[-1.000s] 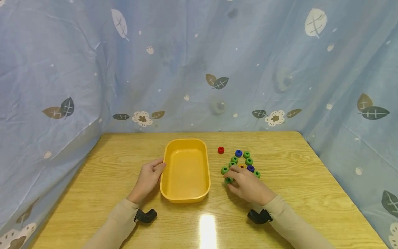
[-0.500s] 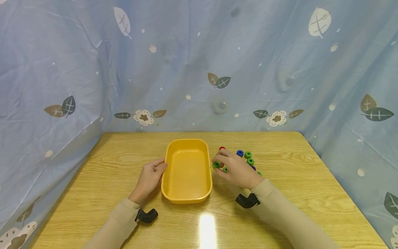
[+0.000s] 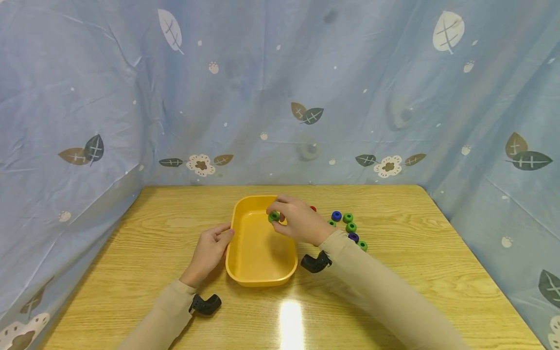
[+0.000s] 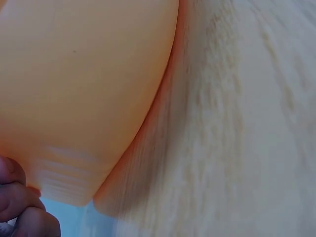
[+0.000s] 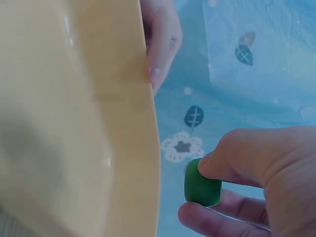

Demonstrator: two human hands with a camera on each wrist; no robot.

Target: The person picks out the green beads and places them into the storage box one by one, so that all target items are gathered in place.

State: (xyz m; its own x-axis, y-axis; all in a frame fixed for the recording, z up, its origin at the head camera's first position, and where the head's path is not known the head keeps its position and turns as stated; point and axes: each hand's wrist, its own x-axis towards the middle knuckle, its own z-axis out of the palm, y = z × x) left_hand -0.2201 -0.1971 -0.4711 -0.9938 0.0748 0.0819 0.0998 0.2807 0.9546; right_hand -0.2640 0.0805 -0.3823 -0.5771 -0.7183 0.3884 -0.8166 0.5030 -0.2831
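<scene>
A yellow plastic tub (image 3: pixel 261 282) stands on the table. At its left wall my left hand (image 3: pixel 210 253) grips the edge, thumb at the rim; in the left wrist view its curled fingers (image 4: pixel 29 212) lie against the tub's outer side. Above the tub's upper right part is my right hand (image 3: pixel 299 221), which pinches a green bead (image 3: pixel 273 217) with a dark hole between thumb and fingers. The right wrist view shows that green bead (image 5: pixel 202 183) raised above the tub's rim (image 5: pixel 154 148). The visible tub floor has no beads on it.
Right of the tub lie several beads: a blue one (image 3: pixel 336 216), a purple one (image 3: pixel 353 237), green ones such as this green bead (image 3: pixel 351 227), and a red one (image 3: pixel 313 208) partly behind the right hand. A patterned blue curtain (image 3: pixel 280 97) surrounds the wooden table (image 3: pixel 420 272).
My right hand has picked up a green bead from the group on the right and carried it left until it is over the tub. The left hand has stayed at the tub's edge.
</scene>
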